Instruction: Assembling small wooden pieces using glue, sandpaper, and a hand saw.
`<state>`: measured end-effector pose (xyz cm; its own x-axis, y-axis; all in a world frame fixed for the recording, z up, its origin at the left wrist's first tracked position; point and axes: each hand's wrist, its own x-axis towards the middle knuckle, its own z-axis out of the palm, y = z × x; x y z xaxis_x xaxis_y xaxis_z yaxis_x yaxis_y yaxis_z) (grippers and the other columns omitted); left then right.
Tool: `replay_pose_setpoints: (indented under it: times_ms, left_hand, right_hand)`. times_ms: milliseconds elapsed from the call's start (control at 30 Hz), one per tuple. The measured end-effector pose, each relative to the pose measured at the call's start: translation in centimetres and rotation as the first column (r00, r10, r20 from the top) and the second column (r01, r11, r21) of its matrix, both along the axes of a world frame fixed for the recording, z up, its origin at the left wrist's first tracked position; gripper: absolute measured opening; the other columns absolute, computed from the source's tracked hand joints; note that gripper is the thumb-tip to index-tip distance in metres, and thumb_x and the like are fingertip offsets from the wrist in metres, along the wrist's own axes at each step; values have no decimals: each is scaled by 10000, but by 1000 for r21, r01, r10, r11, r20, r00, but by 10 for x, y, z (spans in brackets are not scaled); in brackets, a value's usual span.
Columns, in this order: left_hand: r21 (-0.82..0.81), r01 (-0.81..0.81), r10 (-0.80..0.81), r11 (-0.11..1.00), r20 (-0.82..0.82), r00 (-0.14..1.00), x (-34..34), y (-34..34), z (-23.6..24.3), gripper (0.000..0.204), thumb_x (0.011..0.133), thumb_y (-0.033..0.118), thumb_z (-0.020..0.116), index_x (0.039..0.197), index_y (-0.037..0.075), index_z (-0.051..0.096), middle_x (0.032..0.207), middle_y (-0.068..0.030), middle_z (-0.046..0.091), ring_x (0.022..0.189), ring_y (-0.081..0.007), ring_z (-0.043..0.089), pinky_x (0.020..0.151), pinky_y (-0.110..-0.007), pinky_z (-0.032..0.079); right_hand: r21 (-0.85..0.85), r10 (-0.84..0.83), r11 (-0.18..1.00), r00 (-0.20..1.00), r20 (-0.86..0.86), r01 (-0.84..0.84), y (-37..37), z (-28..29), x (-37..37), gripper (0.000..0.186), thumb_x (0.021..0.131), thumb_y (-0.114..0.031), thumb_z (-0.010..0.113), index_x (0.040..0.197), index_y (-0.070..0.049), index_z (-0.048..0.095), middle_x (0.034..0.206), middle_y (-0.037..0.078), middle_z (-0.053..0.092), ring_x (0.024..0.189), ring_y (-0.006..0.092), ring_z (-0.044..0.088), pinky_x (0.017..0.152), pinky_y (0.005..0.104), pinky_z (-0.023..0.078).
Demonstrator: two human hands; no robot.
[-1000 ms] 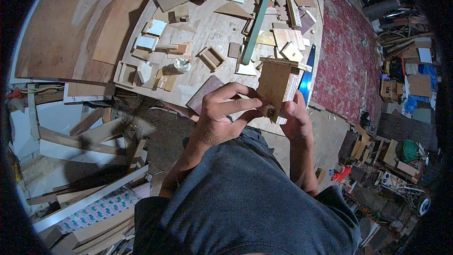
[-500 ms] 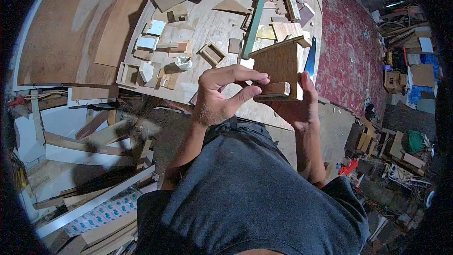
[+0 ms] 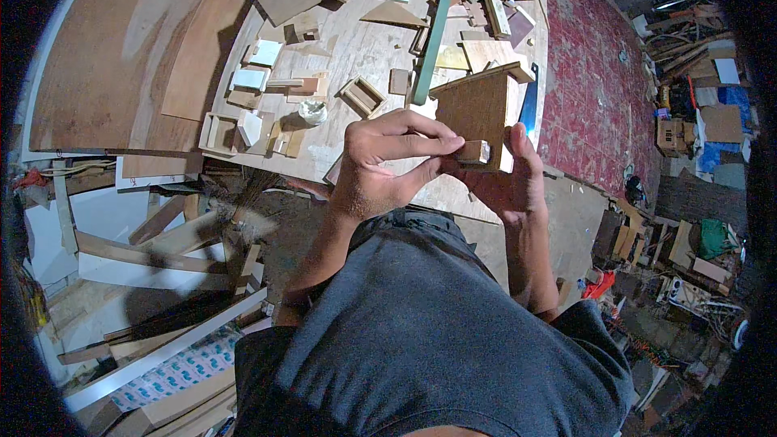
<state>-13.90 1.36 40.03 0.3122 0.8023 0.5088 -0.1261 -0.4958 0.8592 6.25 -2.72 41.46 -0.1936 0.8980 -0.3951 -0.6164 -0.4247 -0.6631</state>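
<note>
Left hand (image 3: 379,159) is pinching the block (image 3: 473,151); right hand (image 3: 513,184) is clamping the panel (image 3: 479,108); steady pressure is likely helping.

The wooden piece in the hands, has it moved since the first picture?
Yes. Judged against the green strip, the wooden piece has moved upward in the view.

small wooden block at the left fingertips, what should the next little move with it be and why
Perhaps nudge the small wooden block gently rightward: its pale right end appears to stop short of the right edge of the board. The left hand is at the block's left end, and the right hand holds the board, which should help steady it.
</note>
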Motion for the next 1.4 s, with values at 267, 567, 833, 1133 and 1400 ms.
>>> replay_pose_setpoints:
  times_ms: [267,567,833,1133,1400]
  left_hand:
    - [40,-19,18,999,17,1000,-1,0,-7,355,683,-119,750,970,89,769,943,-81,718,853,-186,697,766,-280,568]
    - [27,-66,66,997,27,997,-3,-4,-14,340,659,-80,804,955,84,772,919,-78,715,826,-180,698,746,-281,569]
    - [15,-33,32,999,85,996,-4,-4,-14,314,659,-81,807,933,66,764,908,-94,714,827,-190,708,734,-281,577]
    - [65,25,-32,998,104,994,-4,0,-15,271,680,-71,805,909,63,751,967,-118,715,872,-217,713,755,-302,584]
    - [54,-123,128,991,-93,987,-2,-16,2,563,602,122,911,1121,55,704,1099,-127,697,1022,-264,682,862,-351,555]
  right_hand:
    - [-14,-4,1000,996,88,5,-4,6,-3,618,871,-471,659,1275,-23,523,1296,131,536,1235,275,496,1056,536,380]
    - [7,-21,1000,973,232,20,-3,24,-14,720,794,-441,739,1214,96,507,1177,175,603,1163,246,538,1032,386,372]
    - [107,-19,994,976,216,-4,-2,18,-14,744,764,-422,771,1237,86,503,1122,159,634,1034,229,621,969,358,447]
    - [198,-5,978,953,302,-57,1,27,-17,826,732,-423,795,1323,56,473,1152,129,633,1038,215,619,952,344,464]
    - [321,-222,939,927,302,120,2,25,-17,837,636,-253,900,1301,44,487,1249,130,567,1147,221,555,1011,345,426]
